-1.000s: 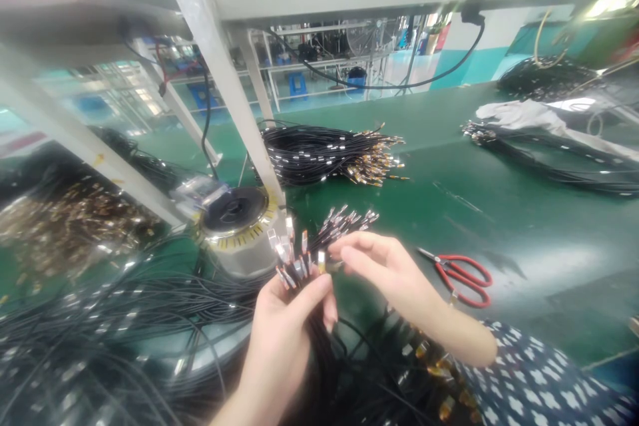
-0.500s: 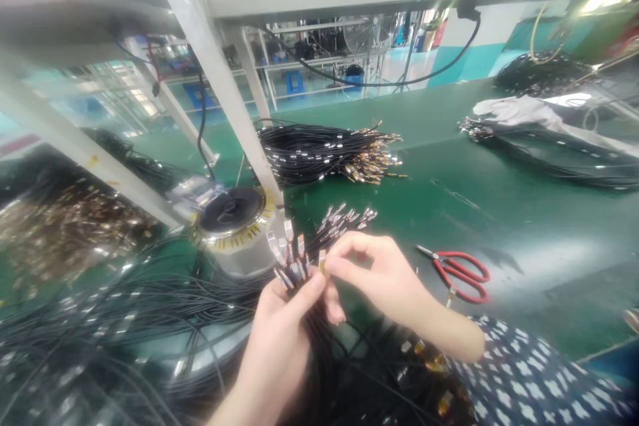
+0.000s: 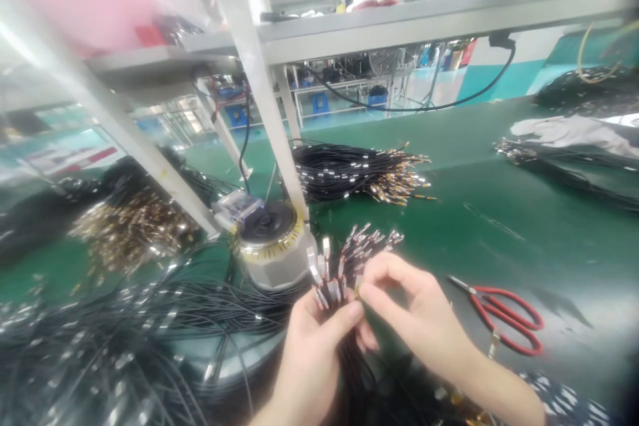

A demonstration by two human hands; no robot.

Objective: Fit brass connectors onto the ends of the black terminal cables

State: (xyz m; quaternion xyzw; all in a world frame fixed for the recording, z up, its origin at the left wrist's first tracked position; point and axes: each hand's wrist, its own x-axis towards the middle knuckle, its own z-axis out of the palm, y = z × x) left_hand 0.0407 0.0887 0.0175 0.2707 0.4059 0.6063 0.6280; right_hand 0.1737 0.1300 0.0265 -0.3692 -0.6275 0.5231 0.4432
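Observation:
My left hand [image 3: 312,353] is closed around a bunch of thin black cables [image 3: 332,283] whose metal plug ends stick up above my thumb. My right hand [image 3: 412,316] pinches one of those plug ends between thumb and fingertips, right beside the left thumb. More plug ends [image 3: 372,243] fan out just behind my right fingers. The cables run down between my wrists and out of sight at the bottom edge.
Red-handled scissors [image 3: 504,316] lie on the green bench [image 3: 499,213] to the right. A round grey device [image 3: 274,246] stands behind my hands by a slanted frame post [image 3: 259,80]. Black cable bundles [image 3: 359,173] lie behind, at the far right [image 3: 569,163] and heaped on the left [image 3: 110,326].
The view has tilted up and shifted, so everything sits lower and further right. My right fingers have closed tighter on one plug end next to the left thumb.

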